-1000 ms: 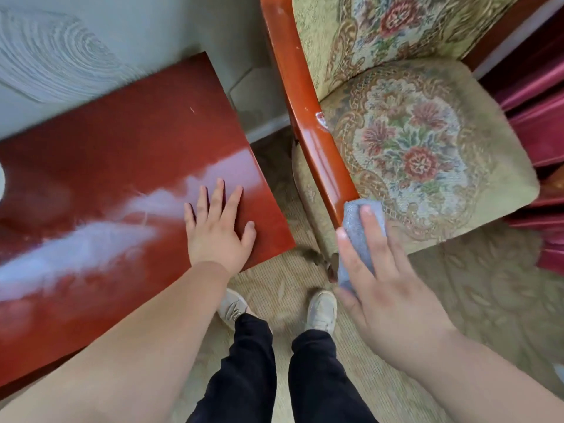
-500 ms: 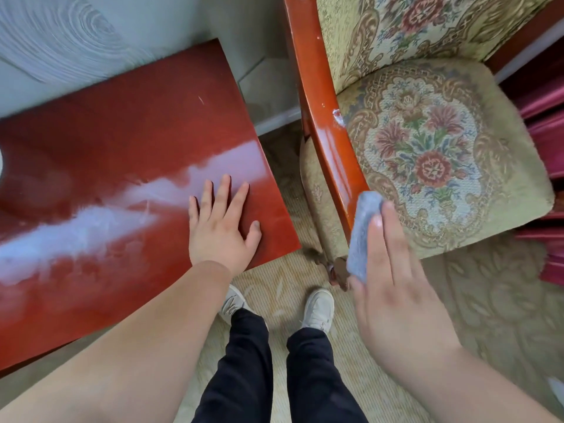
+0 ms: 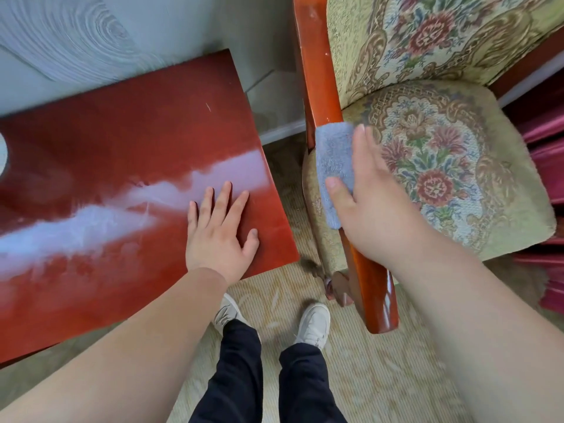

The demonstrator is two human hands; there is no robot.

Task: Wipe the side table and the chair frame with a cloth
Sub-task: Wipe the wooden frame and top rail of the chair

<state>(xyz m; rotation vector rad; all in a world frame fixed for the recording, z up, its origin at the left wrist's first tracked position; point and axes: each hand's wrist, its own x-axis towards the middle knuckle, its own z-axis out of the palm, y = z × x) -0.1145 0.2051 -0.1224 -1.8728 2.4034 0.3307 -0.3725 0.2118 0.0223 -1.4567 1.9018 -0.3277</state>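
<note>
A glossy red-brown side table (image 3: 122, 141) fills the left, with a pale glare streak across its top. My left hand (image 3: 218, 236) lies flat on its near right corner, fingers spread, holding nothing. To the right stands a chair with a polished red-brown wooden armrest (image 3: 320, 80) running from the top down to its front end (image 3: 378, 303). A grey-blue cloth (image 3: 334, 166) is draped over the middle of that armrest. My right hand (image 3: 375, 209) presses on the cloth, thumb on the near side, fingers over the far side.
The chair's seat (image 3: 457, 166) and back (image 3: 427, 35) are floral yellow-green upholstery. A grey textured wall (image 3: 91, 35) stands behind the table. A beige patterned carpet (image 3: 381, 377) covers the floor, with my legs and white shoes (image 3: 314, 325) below. Dark red furniture (image 3: 546, 141) lines the right edge.
My right hand has slid the cloth from the armrest's front end up toward its middle. My left hand has stayed flat on the table corner.
</note>
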